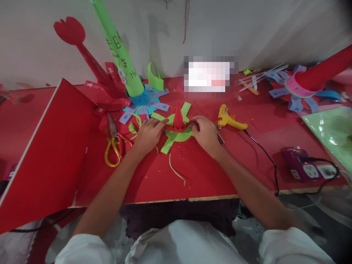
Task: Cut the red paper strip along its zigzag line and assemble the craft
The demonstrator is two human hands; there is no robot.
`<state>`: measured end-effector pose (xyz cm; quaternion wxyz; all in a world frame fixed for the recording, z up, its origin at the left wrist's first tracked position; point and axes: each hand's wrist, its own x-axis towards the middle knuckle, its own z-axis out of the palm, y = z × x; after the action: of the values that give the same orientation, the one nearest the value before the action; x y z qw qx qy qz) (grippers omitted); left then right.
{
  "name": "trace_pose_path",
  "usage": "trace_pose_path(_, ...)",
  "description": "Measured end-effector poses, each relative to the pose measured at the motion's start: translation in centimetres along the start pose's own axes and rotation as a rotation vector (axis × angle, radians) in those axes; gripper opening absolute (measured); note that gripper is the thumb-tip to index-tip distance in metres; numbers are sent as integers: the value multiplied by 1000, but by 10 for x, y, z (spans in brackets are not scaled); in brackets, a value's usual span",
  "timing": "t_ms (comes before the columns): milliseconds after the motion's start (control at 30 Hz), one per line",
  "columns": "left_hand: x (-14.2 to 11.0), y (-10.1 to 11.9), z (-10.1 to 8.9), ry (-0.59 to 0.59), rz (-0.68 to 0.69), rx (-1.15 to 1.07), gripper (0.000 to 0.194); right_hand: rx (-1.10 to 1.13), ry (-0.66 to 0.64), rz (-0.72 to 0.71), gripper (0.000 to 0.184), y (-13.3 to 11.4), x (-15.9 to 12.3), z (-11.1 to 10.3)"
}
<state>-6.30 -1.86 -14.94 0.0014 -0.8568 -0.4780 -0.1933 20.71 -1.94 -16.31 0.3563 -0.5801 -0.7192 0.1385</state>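
In front of me on the red table lies a light green paper piece (180,136), a round disc with strips reaching outward. A pointed red paper cone (178,116) stands upright at its middle, with a red paper strip (172,128) across its base. My left hand (150,135) has its fingers closed at the strip's left end. On the other side, my right hand (207,135) pinches the strip's right end, fingers bent. Whether strip and cone are one piece, I cannot tell. A yellow glue gun (230,119) lies just right of my right hand.
Yellow-handled scissors (112,146) and red-handled pliers (121,141) lie left. Behind stand a green paper tube (121,55) and a red paper flower (90,58). A red board (52,154) leans at left. The glue gun's cord (264,156) runs toward a purple power box (298,165).
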Motion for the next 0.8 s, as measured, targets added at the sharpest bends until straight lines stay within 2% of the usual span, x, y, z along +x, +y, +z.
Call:
trace_pose_path(167, 3, -2, 3, 50, -58, -75, 29, 20, 30, 16, 25, 0, 3, -2)
trace_pose_path(233, 5, 1, 5, 74, -65, -76, 24, 41, 30, 9, 30, 0, 4, 0)
trace_pose_path(333, 10, 10, 7, 97, -61, -88, 27, 87, 1, -19, 40, -2, 5, 4)
trace_pose_path(533, 17, 24, 11, 47, -55, -125, 24, 101, -80, -41, 50, -6, 4, 12)
trace_pose_path(800, 21, 20, 14, 51, -23, -267, 11, 172, -46, -79, 54, -5, 6, 16)
